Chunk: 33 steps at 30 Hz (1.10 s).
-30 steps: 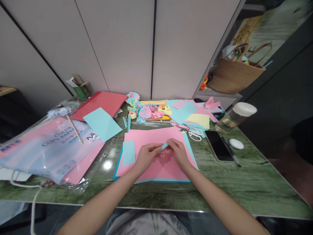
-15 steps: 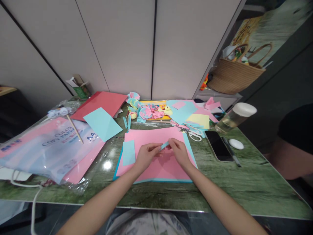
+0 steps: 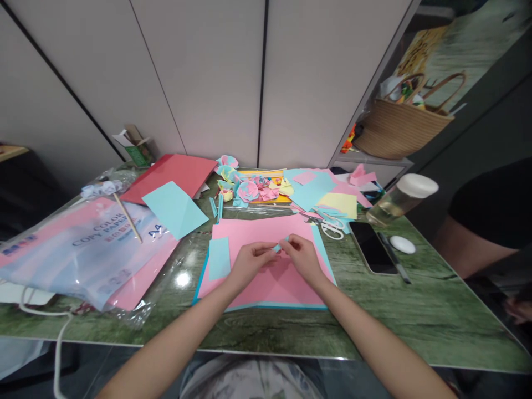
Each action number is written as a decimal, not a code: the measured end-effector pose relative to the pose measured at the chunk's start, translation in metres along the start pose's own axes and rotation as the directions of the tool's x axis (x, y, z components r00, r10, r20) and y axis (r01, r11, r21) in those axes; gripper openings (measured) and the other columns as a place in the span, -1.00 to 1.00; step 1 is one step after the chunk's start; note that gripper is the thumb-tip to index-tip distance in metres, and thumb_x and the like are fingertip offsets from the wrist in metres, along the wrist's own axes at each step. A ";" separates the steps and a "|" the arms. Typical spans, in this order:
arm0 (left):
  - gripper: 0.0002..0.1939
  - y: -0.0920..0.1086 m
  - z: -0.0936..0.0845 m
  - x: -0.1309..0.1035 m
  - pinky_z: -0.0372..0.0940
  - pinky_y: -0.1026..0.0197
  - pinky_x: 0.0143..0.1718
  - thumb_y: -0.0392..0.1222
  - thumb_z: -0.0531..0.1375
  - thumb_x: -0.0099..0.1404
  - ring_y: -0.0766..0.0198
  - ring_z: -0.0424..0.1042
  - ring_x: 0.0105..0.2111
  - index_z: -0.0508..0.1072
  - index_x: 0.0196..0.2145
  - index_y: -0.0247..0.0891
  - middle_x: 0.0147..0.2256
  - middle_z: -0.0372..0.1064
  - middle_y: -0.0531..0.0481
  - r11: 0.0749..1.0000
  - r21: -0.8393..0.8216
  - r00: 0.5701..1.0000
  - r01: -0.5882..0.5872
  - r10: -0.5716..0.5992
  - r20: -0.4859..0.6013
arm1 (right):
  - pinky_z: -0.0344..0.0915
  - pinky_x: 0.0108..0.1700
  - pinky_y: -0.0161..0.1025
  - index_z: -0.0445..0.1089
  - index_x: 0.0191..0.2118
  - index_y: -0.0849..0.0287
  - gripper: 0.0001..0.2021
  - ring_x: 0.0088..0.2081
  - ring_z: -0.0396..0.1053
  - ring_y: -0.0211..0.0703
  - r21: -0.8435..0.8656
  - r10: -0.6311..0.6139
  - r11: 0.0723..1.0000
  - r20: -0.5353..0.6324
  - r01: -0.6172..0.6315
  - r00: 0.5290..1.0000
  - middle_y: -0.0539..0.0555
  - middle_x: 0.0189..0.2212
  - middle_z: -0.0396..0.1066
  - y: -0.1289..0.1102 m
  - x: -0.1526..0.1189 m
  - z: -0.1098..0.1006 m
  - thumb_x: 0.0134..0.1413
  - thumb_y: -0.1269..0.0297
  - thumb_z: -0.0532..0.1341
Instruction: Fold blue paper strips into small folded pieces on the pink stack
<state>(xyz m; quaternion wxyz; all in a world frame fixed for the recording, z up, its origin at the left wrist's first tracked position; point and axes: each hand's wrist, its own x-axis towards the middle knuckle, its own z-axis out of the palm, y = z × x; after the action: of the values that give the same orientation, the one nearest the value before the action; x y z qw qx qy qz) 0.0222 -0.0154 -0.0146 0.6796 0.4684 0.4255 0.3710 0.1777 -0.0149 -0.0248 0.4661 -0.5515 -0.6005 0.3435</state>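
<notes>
A small light-blue paper strip (image 3: 277, 248) is pinched between my two hands above a pink sheet (image 3: 266, 288). My left hand (image 3: 252, 261) grips its left end with thumb and fingers. At its other end my right hand (image 3: 304, 256) has thumb and fingertips closed on it, hiding part of the strip. Beneath the pink sheet, blue sheets stick out along the edges. To the left of my left hand, a light-blue paper rectangle (image 3: 219, 259) lies flat on the pink sheet. Folded blue strips (image 3: 220, 208) rest just beyond the sheet's far left corner.
White scissors (image 3: 332, 228), a phone (image 3: 372, 247), a pen (image 3: 394, 257) and a lidded bottle (image 3: 402, 199) are on the right. Paper flowers (image 3: 248, 190) and scraps line the back. A plastic paper pack (image 3: 95, 249) covers the left. A person (image 3: 490, 216) is beyond the right edge.
My right fingers have closed in toward my left hand, and less of the blue strip shows between them. The person at the right has shifted, and a hand now shows low at the right edge.
</notes>
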 end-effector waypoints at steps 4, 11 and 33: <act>-0.53 0.002 -0.004 -0.002 0.27 0.26 -0.37 -0.04 0.23 -0.02 0.17 0.42 -0.27 0.37 -0.13 -0.25 -0.26 0.43 -0.16 0.998 0.052 0.997 0.042 -0.045 0.064 | -0.02 -0.50 -0.34 0.16 -0.64 0.18 -0.71 -0.58 0.04 -0.33 -0.006 0.004 1.000 -0.021 -0.004 1.000 -0.10 -0.68 0.09 0.004 0.003 -0.002 -0.05 0.14 0.10; -0.59 0.000 -0.005 0.001 0.24 0.28 -0.28 -0.06 0.22 0.01 0.23 0.41 -0.27 0.40 -0.17 -0.28 -0.20 0.40 -0.17 0.997 -0.012 0.990 0.080 -0.078 0.119 | -0.01 -0.52 -0.34 0.19 -0.63 0.19 -0.70 -0.59 0.04 -0.33 -0.001 0.028 1.000 -0.015 -0.028 0.999 -0.09 -0.70 0.10 0.004 0.005 -0.004 -0.05 0.11 0.10; -0.64 -0.002 -0.003 0.002 0.24 0.31 -0.35 -0.12 0.24 -0.01 0.30 0.41 -0.37 0.41 -0.24 -0.33 -0.25 0.42 -0.17 0.994 -0.073 0.994 0.080 -0.073 0.085 | -0.04 -0.52 -0.34 0.15 -0.63 0.19 -0.69 -0.58 0.02 -0.34 -0.020 0.023 1.000 -0.008 -0.023 1.000 -0.09 -0.68 0.07 0.007 0.005 -0.002 -0.04 0.09 0.08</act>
<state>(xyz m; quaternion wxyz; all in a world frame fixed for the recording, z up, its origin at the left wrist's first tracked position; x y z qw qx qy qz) 0.0203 -0.0129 -0.0182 0.7275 0.4405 0.4005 0.3410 0.1824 -0.0090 -0.0295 0.4591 -0.5644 -0.5956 0.3405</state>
